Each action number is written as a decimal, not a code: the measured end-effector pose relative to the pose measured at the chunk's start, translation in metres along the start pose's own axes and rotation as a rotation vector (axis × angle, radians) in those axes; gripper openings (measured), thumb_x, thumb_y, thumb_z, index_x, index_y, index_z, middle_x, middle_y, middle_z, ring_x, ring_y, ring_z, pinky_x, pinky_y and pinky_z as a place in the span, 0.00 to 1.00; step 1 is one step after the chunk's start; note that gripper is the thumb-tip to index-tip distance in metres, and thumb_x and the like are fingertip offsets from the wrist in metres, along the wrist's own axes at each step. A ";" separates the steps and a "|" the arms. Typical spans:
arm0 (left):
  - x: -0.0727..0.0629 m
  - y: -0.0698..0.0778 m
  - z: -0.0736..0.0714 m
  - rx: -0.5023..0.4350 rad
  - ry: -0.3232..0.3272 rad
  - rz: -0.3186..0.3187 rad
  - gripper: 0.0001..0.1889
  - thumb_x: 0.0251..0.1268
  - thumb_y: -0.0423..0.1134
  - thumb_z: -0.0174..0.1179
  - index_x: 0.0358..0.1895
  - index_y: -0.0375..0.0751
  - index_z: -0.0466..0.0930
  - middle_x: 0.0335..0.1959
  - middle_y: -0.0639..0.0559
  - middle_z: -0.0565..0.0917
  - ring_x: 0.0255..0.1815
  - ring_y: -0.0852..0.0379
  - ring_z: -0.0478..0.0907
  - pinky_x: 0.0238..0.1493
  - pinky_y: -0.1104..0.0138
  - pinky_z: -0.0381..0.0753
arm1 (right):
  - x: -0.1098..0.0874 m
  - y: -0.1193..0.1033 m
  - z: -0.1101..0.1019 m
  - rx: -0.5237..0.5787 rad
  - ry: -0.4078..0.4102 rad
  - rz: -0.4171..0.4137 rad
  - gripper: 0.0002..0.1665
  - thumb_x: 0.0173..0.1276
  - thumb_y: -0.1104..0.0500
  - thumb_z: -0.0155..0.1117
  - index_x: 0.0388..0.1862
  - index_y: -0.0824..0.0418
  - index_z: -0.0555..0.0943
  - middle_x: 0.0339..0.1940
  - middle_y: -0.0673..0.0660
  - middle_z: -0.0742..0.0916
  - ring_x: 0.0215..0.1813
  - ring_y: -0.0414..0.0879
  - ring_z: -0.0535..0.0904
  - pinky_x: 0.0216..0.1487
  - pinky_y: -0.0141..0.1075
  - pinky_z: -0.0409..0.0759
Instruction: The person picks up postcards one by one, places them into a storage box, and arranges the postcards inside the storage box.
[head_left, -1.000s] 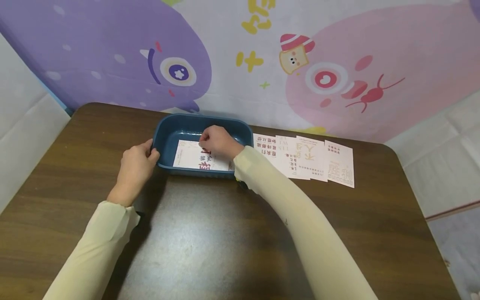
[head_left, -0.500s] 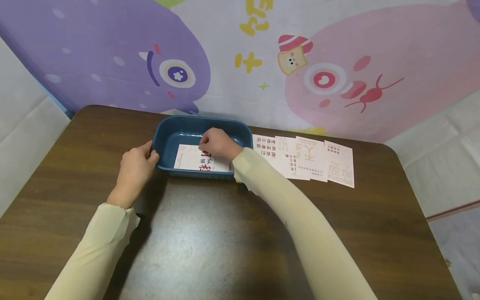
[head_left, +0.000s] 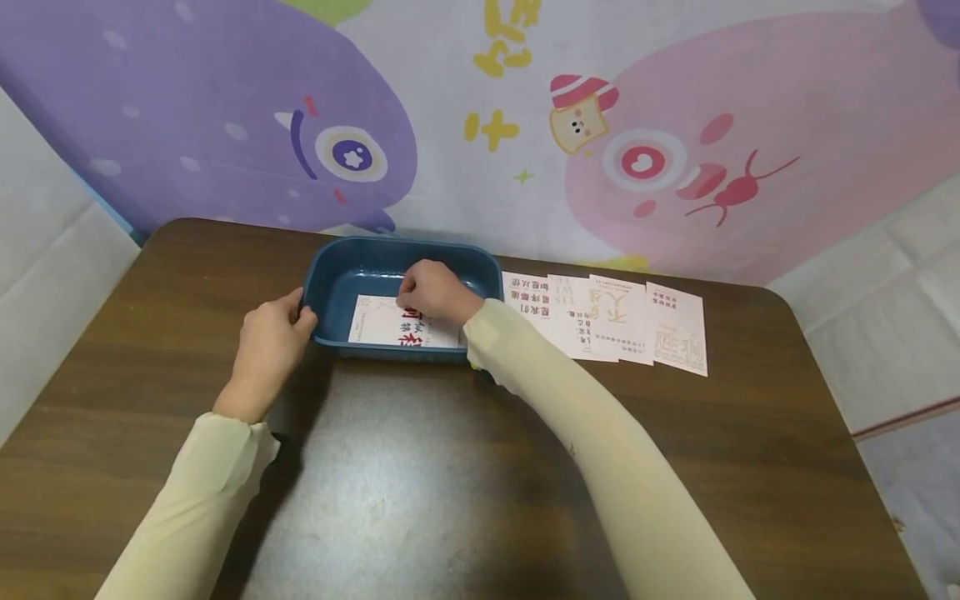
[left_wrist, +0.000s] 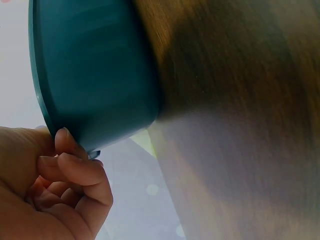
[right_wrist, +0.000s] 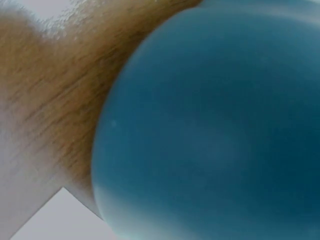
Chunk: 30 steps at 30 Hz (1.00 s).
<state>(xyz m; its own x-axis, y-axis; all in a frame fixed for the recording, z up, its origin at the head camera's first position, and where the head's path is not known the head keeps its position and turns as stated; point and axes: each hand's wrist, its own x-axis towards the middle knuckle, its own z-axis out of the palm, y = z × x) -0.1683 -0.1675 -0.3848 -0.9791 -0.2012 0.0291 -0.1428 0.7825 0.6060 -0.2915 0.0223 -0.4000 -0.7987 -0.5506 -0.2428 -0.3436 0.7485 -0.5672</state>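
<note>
A dark blue rectangular plastic tub (head_left: 333, 279) stands near the table's far edge. My left hand (head_left: 268, 350) grips its left rim; in the left wrist view, the thumb and curled fingers (left_wrist: 82, 172) meet at the rim's corner. Inside the tub lies a white card (head_left: 375, 321) with red and black characters. My right hand (head_left: 435, 290) reaches over the tub's right side, its fingers curled and pinching the card's far edge. The right part of the card is hidden under that hand. In the right wrist view the tub wall (right_wrist: 200, 125) fills most of the picture, the hand out of sight.
Right of the tub, several printed white cards (head_left: 678, 321) lie overlapping in a row on the brown wooden table (head_left: 420, 467). A cartoon-printed cloth (head_left: 480, 200) hangs right behind the table's far edge. Pale sheets (head_left: 885, 308) hang at both sides.
The card in the tub has sunk lower, its far edge coming nearer to the near wall. Both hands keep their places at the tub. The head view has tilted up slightly.
</note>
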 end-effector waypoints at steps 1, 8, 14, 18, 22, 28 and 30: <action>0.000 0.000 0.001 -0.001 0.003 0.004 0.23 0.66 0.36 0.44 0.62 0.27 0.68 0.47 0.29 0.79 0.32 0.43 0.72 0.30 0.61 0.68 | -0.001 0.000 -0.001 -0.003 0.006 -0.006 0.11 0.66 0.56 0.59 0.37 0.60 0.85 0.30 0.53 0.84 0.28 0.40 0.75 0.32 0.30 0.72; 0.000 0.002 0.003 -0.008 0.000 0.013 0.23 0.67 0.36 0.44 0.62 0.26 0.68 0.47 0.28 0.79 0.32 0.43 0.73 0.29 0.60 0.70 | -0.007 0.000 -0.012 -0.026 0.025 -0.015 0.12 0.67 0.54 0.58 0.40 0.60 0.83 0.35 0.53 0.85 0.32 0.42 0.76 0.36 0.32 0.73; 0.000 0.000 0.001 0.005 -0.010 -0.012 0.24 0.67 0.36 0.44 0.64 0.27 0.66 0.53 0.28 0.76 0.37 0.41 0.73 0.38 0.52 0.74 | -0.015 -0.004 -0.025 -0.060 0.082 -0.017 0.15 0.68 0.52 0.56 0.46 0.59 0.81 0.42 0.53 0.84 0.37 0.42 0.76 0.42 0.33 0.74; 0.000 0.002 0.001 0.018 -0.009 -0.016 0.24 0.67 0.37 0.43 0.63 0.28 0.67 0.49 0.29 0.79 0.33 0.43 0.72 0.30 0.60 0.69 | -0.024 -0.002 -0.035 -0.054 0.113 -0.028 0.15 0.69 0.52 0.55 0.46 0.60 0.81 0.42 0.53 0.84 0.37 0.43 0.76 0.41 0.34 0.74; 0.000 0.004 0.002 0.010 -0.024 -0.008 0.24 0.68 0.36 0.44 0.64 0.27 0.66 0.45 0.28 0.80 0.30 0.44 0.72 0.24 0.64 0.66 | -0.032 0.004 -0.045 -0.050 0.139 -0.021 0.15 0.69 0.53 0.54 0.45 0.60 0.81 0.39 0.53 0.83 0.36 0.42 0.74 0.39 0.32 0.72; -0.001 0.002 0.001 0.028 -0.009 0.017 0.24 0.67 0.37 0.44 0.63 0.26 0.67 0.36 0.32 0.81 0.27 0.46 0.71 0.22 0.65 0.63 | -0.043 0.010 -0.061 -0.028 0.169 -0.009 0.14 0.68 0.53 0.55 0.45 0.60 0.79 0.32 0.53 0.80 0.32 0.43 0.72 0.34 0.31 0.69; -0.001 0.002 0.001 0.034 -0.005 0.018 0.24 0.67 0.37 0.44 0.63 0.27 0.67 0.34 0.33 0.81 0.26 0.46 0.71 0.22 0.65 0.63 | -0.047 0.012 -0.067 -0.034 0.188 -0.005 0.13 0.68 0.53 0.55 0.44 0.60 0.79 0.30 0.53 0.79 0.31 0.43 0.71 0.34 0.31 0.68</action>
<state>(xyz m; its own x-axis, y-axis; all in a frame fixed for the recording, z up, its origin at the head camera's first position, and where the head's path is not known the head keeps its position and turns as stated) -0.1677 -0.1650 -0.3849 -0.9822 -0.1841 0.0358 -0.1299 0.8054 0.5784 -0.2908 0.0819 -0.3430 -0.8739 -0.4783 -0.0867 -0.3622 0.7597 -0.5400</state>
